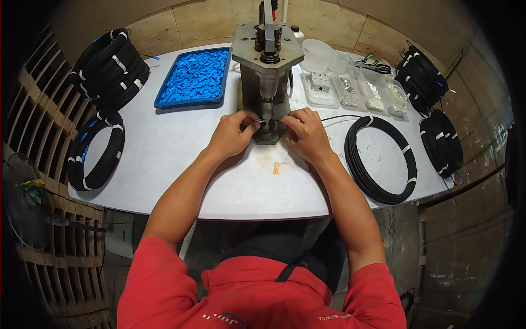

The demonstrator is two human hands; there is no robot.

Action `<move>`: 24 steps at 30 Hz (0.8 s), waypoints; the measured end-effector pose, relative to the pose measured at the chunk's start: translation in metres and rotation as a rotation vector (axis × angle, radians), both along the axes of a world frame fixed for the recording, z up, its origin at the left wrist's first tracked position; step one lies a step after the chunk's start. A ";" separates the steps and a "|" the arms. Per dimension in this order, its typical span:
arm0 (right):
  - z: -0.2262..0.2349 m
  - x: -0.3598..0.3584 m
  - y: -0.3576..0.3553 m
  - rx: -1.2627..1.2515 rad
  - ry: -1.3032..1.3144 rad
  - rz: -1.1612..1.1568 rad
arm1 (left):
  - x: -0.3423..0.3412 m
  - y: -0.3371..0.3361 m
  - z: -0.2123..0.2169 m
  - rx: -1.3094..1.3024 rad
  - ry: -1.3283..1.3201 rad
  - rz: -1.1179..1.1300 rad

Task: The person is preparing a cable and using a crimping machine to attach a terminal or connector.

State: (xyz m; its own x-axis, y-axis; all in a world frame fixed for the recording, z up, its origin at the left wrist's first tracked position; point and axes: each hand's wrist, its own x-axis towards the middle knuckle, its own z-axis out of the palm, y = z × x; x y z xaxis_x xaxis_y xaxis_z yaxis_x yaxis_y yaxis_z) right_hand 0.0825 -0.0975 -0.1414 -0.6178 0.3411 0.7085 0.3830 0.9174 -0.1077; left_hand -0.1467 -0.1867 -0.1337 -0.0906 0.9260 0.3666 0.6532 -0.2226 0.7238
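My left hand (233,133) and my right hand (304,130) meet at the base of a grey metal hand press (267,60) in the middle of the white table (164,148). Both pinch a small part with a thin black cable end under the press ram; the part is mostly hidden by my fingers. The cable runs right to a black coil (381,159) lying flat beside my right forearm.
A blue tray of small blue plastic parts (193,77) sits back left. Stacked black cable coils lie at the far left (109,66), left edge (96,151) and right edge (433,104). Clear plastic containers with small metal parts (350,88) stand back right.
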 end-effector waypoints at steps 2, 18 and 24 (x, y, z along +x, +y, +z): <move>0.000 0.000 0.000 -0.003 -0.003 -0.001 | 0.000 0.000 -0.001 0.007 -0.002 0.001; 0.000 0.001 0.000 -0.015 -0.011 0.016 | 0.000 0.001 -0.004 0.035 0.002 0.004; 0.001 0.001 0.000 -0.012 -0.005 0.014 | 0.000 0.002 -0.004 0.042 0.003 0.010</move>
